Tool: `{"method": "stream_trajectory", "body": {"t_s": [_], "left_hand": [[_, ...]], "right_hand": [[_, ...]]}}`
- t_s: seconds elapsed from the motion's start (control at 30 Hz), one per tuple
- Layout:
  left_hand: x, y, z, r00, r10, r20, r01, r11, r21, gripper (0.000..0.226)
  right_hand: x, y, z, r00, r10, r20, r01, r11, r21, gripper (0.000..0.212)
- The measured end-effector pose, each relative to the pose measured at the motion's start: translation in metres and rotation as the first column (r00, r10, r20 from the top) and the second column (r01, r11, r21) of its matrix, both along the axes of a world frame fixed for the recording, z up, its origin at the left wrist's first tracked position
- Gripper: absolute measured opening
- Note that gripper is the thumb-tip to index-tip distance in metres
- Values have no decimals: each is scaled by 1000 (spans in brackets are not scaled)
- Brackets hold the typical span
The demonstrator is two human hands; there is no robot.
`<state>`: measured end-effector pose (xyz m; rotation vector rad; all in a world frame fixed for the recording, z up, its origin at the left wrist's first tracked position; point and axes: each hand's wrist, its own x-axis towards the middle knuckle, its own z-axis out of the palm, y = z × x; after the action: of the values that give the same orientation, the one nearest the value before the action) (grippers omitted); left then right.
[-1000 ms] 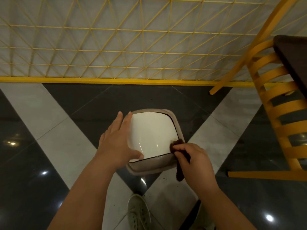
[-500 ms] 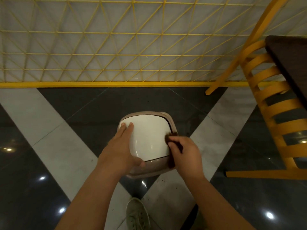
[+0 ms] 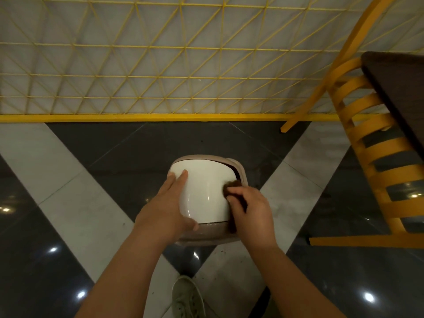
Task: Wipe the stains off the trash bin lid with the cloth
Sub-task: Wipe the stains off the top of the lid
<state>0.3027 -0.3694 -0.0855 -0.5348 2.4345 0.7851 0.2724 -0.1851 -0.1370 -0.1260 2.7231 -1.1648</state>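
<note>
Standing on the tiled floor (image 3: 68,203), the bin (image 3: 242,174) presents a beige frame with rounded corners and a glossy cream-white lid (image 3: 206,191) seated inside it. The lid surface is smooth and domed, with thin vertical light reflections near its middle and left edge. A dark gap shows along the lid's right edge, just above the right hand's fingers. No stains can be made out on the exposed surface.

The left hand (image 3: 165,207) rests flat on the lid's left side, fingers straight and extended toward the far left corner, thumb lying along the near edge. It holds nothing.

The right hand (image 3: 250,210) has its fingers curled round a dark brown cloth (image 3: 231,185) and presses it against the lid's right edge. Part of the cloth protrudes past the fingertips; another part hangs below the hand over the bin's near right corner.

A shoe (image 3: 188,297) is on the floor below the hands. A yellow chair (image 3: 376,143) stands to the right of the right hand, and a yellow grid partition (image 3: 160,76) runs beyond the bin.
</note>
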Motion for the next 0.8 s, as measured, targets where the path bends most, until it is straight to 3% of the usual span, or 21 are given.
{"method": "stream_trajectory", "body": {"t_s": [0.1,0.27,0.33,0.47,0.63,0.7,0.8], "left_hand": [[0,2,2,1000,-17,7,17,1000,-16,117],[-2,1,-3,999,-28,-24,28,999,29,112],[-2,0,-4,998,-15,-63,18,999,48,108],[-2,0,-4,1000,-16,1,16,1000,13,113],[-2,2,0,999,-42,32,43,999,-33,116],[-2,4,1,998,-52,32,53,997,-47,116],[-1,3,2,999,-34,13,34,999,-30,114]], "right_hand": [[14,9,0,1000,-16,6,15,999,33,22],[7,-43,24,955,234,-183,-229,972,51,21],[-14,-62,25,939,265,-219,-256,964,68,21],[-51,-56,12,975,60,-212,-61,998,0,18],[-42,-18,-16,982,-179,64,179,984,4,22],[-21,-10,-17,980,-187,62,186,982,21,22],[11,-17,0,995,-64,-71,65,998,10,21]]}}
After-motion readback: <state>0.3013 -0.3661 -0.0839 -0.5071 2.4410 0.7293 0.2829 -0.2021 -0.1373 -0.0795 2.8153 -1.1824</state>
